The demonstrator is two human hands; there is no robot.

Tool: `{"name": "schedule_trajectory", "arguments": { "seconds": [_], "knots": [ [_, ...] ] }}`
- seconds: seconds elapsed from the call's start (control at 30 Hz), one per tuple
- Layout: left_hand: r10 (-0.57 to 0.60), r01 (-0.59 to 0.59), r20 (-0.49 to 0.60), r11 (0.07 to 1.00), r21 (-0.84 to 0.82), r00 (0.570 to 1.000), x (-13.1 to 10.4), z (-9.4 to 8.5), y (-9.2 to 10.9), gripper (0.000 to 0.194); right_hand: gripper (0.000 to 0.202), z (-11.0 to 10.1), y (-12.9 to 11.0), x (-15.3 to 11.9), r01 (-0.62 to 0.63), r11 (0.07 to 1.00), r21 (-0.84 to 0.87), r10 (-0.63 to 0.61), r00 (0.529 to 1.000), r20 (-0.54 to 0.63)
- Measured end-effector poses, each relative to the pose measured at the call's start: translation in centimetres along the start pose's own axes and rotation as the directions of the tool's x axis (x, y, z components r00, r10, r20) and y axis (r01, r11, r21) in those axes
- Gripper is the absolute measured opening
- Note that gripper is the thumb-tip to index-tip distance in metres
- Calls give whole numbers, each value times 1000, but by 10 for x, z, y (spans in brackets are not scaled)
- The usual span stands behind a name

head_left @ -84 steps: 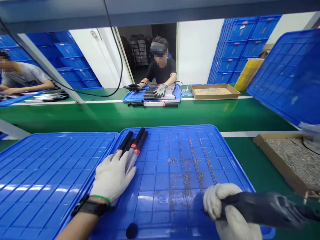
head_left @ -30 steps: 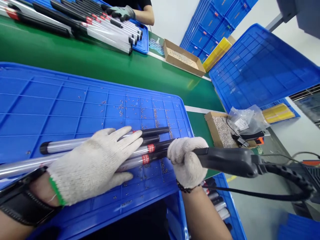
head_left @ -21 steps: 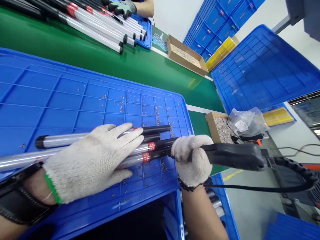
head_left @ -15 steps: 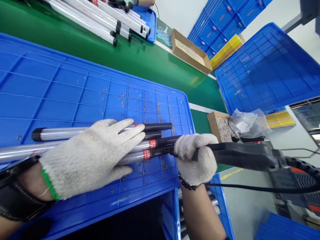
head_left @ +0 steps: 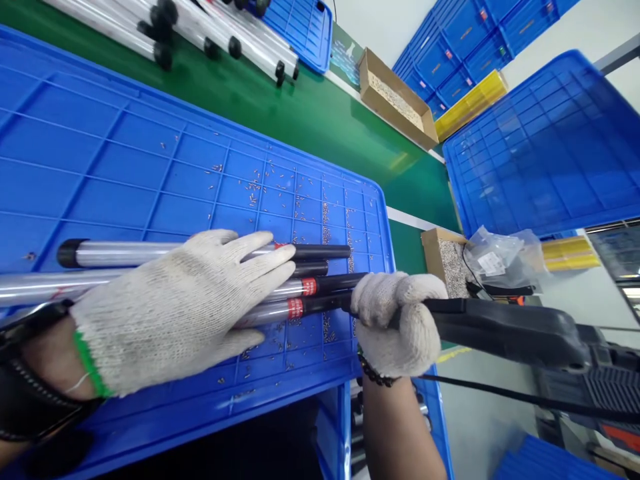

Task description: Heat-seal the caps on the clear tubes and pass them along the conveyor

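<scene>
My left hand, in a white knit glove, lies flat across several silver tubes with black ends and red bands, pressing them onto an upturned blue tray. My right hand, also gloved, is shut on the front of a black corded power screwdriver. The tool's tip sits at the black end of the nearest tube. Many small screws are scattered over the tray around the tube ends.
A green conveyor belt runs behind the tray, with more tubes on it. Cardboard boxes of screws sit at the far side and at my right. A tilted blue tray stands on the right. More tubes lie in a bin below.
My view swung from looking ahead to looking down and right at the tube ends. My right hand brought the screwdriver to the nearest tube's end. My left hand stays pressed on the tubes.
</scene>
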State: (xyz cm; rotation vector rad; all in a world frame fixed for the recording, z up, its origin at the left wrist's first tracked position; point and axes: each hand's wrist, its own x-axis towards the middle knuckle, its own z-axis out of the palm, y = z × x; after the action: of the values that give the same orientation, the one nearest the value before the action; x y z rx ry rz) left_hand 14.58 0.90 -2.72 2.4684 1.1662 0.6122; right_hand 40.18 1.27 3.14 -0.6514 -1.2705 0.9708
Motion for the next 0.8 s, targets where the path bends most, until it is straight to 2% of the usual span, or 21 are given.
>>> {"name": "schedule_trajectory", "arguments": {
  "seconds": [0.2, 0.3, 0.4, 0.5, 0.7, 0.8],
  "knots": [
    [64, -69, 32, 982, 175, 997, 3, -5, 4, 72, 28, 1, 2, 5, 61, 996, -71, -59, 998, 27],
    [92, -97, 35, 969, 228, 995, 4, -9, 9, 67, 23, 0, 3, 7, 72, 997, -41, -71, 997, 37],
    [103, -103, 12, 965, 240, 995, 4, -9, 15, 70, 17, -2, 2, 7, 65, 998, 4, -65, 997, 41],
    [85, -80, -7, 961, 264, 996, 2, -6, 22, 71, 13, -3, 3, 9, 69, 997, 44, -68, 998, -13],
    [132, -108, -59, 945, 308, 989, -2, 3, 29, 64, 16, 1, 11, 26, 72, 995, 68, -62, 987, -148],
    [129, -109, -51, 951, 290, 990, -2, 4, 29, 51, 18, 4, 17, 34, 56, 998, 12, -52, 978, -201]
  ]
}}
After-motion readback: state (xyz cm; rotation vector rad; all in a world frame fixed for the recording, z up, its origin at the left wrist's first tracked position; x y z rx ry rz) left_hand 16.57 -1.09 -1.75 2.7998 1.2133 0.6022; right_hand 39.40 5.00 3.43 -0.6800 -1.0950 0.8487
